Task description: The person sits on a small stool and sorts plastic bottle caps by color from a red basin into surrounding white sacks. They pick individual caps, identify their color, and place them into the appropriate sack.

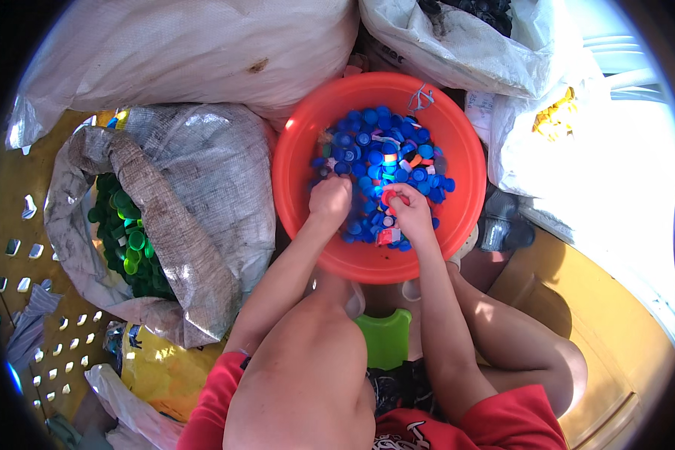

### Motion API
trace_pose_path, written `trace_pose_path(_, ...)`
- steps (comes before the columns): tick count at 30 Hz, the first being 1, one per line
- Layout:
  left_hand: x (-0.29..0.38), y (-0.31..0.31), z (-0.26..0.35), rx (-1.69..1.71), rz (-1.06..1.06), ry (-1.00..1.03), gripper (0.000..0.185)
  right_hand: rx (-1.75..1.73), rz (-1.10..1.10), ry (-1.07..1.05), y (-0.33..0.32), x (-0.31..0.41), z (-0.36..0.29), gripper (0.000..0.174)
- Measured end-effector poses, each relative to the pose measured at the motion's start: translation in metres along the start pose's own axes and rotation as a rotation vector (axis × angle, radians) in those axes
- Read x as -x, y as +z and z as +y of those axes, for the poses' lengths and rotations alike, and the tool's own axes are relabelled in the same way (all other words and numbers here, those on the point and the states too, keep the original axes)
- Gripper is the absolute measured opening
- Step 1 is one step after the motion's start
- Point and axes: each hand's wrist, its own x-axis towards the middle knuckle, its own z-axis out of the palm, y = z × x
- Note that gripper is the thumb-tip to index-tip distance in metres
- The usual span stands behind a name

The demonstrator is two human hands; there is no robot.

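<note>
A round red-orange plastic basin (292,169) sits before me, its bottom covered with mostly blue plastic bottle caps (371,121). A few pink, orange, white and dark pieces are mixed among them. My right hand (413,211) pinches a red plastic cap (390,198) between thumb and fingers, just above the pile. On the left side of the pile, my left hand (331,199) is curled with its fingertips down at the caps; whether it grips one is hidden. A red-and-white piece (388,236) lies near the basin's front. Twisted wire (421,98) hangs at the far rim.
To the left, a woven sack (214,163) gapes around green caps (126,242). Big white sacks (202,50) stand behind the basin; one at the right holds dark caps (492,14). Yellow caps (557,115) show in a bag farther right. A green plastic stool (385,337) is between my legs.
</note>
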Motion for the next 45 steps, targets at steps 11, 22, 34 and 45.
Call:
trace_pose_path(11,0.105,-0.138,-0.013,1.506,0.368,-0.203,0.014,0.850,-0.186,-0.404,0.079,-0.023,-0.013,0.026)
trace_pose_path(22,0.106,-0.102,-0.019,1.471,0.318,-0.294,0.016,0.774,-0.404,-0.501,0.080,-0.034,0.004,0.022)
trace_pose_path(34,0.107,-0.103,-0.018,1.528,0.303,-0.292,0.016,0.043,-0.362,0.184,0.051,-0.020,0.001,0.022)
trace_pose_path(45,0.086,-0.090,-0.024,0.659,0.586,0.075,0.029,1.171,-0.273,-0.347,0.114,-0.048,0.000,0.036)
